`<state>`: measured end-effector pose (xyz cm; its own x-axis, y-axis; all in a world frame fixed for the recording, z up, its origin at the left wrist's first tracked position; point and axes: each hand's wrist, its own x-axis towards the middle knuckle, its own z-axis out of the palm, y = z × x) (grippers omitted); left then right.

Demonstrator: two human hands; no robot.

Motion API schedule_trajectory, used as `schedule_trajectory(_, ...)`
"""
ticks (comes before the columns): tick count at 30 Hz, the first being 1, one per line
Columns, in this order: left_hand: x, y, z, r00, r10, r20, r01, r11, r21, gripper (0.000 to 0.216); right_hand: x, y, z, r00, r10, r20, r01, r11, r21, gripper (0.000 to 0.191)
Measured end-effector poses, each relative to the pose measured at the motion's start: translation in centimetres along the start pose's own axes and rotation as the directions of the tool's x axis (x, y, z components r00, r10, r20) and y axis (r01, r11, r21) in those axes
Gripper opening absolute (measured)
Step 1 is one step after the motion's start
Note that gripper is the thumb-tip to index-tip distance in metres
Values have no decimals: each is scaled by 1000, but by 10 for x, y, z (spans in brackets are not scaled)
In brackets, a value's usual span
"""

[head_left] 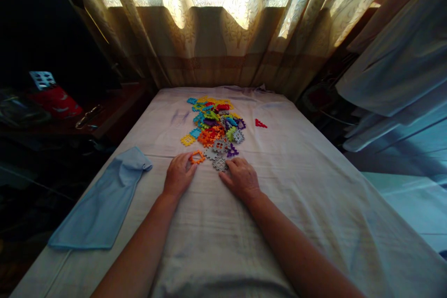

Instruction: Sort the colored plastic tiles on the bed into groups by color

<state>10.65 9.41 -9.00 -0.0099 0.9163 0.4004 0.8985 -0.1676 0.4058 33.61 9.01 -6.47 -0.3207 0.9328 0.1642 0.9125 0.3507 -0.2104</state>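
A heap of plastic interlocking tiles (209, 136) in many colours lies on the pale cloth of the table. My left hand (177, 174) is closed on the edge of an orange interlocking tile (197, 160) with an open middle, at the near left of the heap. My right hand (241, 177) rests with its fingertips at the right edge of a grey interlocking tile (220, 164); whether it grips the tile or only touches it I cannot make out. Just beyond that hand lies a purple triangular tile (232, 151). A yellow tile (187, 140) sits at the heap's left side.
A red triangular piece (260, 123) lies apart, right of the heap. On the left of the cloth (296, 186) is a folded light blue fabric (101, 205). Curtains (209, 46) hang behind the far edge. A dark side table (115, 107) holding a red item stands left; pale fabric hangs right.
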Motion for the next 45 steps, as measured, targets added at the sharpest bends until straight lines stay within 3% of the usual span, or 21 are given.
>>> schedule_trajectory(11,1,-5,-1,999,-2,-49,1,1000,-28,39,1,10,-1,996,8,-85,-2,997,73,27)
schedule_trajectory(16,1,-7,1,999,5,-34,-6,1000,-28,38,3,22,5,977,171,-127,-144,969,203,31)
schedule_trajectory(23,0,-11,6,998,52,18,-53,998,35,42,6,63,-5,922,382,-66,-326,855,404,39)
schedule_trajectory(27,-1,-13,7,998,55,42,-58,996,61,44,6,85,-19,891,453,7,-441,864,243,38)
schedule_trajectory(33,-1,-12,6,995,79,60,-83,995,59,44,6,84,-31,849,522,84,-519,853,-57,41)
schedule_trajectory(45,0,-11,4,994,82,66,-86,994,59,43,1,112,-44,730,682,54,-673,730,-123,41)
